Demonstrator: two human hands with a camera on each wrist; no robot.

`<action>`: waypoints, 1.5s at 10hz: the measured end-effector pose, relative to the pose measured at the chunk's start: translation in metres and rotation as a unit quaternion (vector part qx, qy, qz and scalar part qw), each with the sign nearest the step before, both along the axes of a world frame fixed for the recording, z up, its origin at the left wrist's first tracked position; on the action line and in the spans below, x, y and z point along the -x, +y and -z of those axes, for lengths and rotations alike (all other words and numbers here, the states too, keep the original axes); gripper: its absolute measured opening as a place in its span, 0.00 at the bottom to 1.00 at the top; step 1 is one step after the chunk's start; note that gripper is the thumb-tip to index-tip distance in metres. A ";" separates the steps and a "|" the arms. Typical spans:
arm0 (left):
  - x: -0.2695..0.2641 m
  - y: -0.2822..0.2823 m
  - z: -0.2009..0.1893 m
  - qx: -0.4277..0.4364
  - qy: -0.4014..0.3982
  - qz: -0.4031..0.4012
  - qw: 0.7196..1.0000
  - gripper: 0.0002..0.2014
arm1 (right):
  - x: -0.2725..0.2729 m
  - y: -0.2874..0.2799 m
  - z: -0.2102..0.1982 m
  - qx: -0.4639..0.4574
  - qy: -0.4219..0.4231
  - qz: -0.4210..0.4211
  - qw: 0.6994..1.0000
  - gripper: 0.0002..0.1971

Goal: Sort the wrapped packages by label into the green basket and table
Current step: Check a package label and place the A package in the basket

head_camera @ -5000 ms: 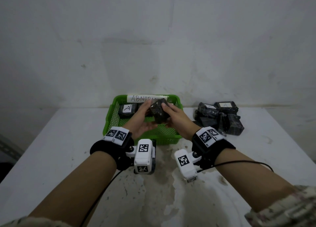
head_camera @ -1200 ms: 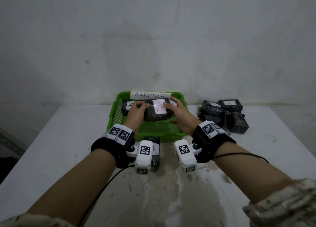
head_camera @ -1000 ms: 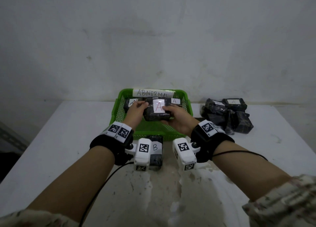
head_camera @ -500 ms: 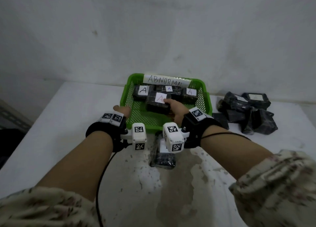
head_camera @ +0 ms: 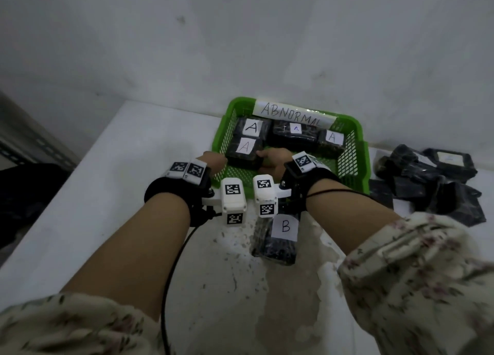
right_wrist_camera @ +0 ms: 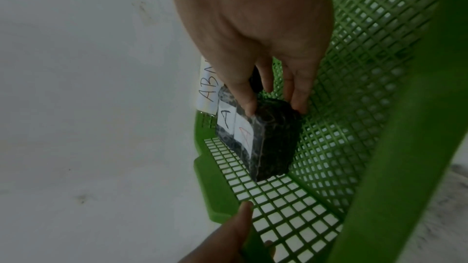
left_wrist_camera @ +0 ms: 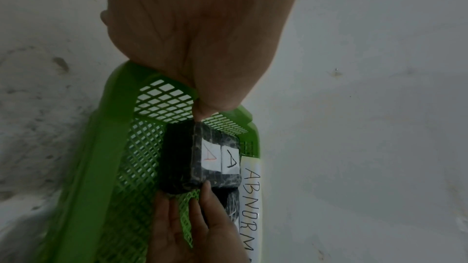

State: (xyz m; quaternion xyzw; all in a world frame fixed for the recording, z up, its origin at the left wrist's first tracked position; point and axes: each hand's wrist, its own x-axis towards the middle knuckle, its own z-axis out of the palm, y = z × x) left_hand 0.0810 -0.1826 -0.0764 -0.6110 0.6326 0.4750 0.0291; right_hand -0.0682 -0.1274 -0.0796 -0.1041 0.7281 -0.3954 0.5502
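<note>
As right hand pinches package, left hand's nearby.

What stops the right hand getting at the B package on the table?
Probably nothing but its load: likely yes. The right hand pinches the red-A package inside the green basket; the B package lies with nothing on it on the table, just below that wrist in the head view.

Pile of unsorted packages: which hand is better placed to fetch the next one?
Probably right: the pile lies right of the green basket, nearer the right hand, which must first release the red-A package; the left hand is at the basket's left wall.
</note>
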 end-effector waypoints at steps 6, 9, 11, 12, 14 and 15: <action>0.032 0.044 -0.040 0.107 -0.017 -0.188 0.976 0.40 | 0.063 0.073 -0.038 0.127 0.175 0.023 0.976 0.23; 0.170 0.118 -0.062 0.085 0.060 -0.044 0.994 0.38 | 0.162 0.160 -0.037 0.081 0.288 0.107 0.948 0.35; 0.245 0.162 -0.038 0.042 0.075 0.015 0.996 0.31 | 0.230 0.202 -0.021 -0.002 0.331 0.110 0.937 0.34; 0.271 0.178 -0.027 0.002 0.096 -0.023 0.995 0.35 | 0.252 0.219 -0.027 -0.042 0.339 0.101 0.935 0.32; 0.288 0.179 -0.015 -0.013 0.089 -0.073 0.993 0.38 | 0.303 0.221 -0.012 -0.100 0.388 0.102 0.911 0.23; 0.288 0.179 -0.015 -0.031 0.106 -0.101 0.989 0.41 | 0.319 0.214 -0.011 -0.118 0.444 0.089 0.884 0.23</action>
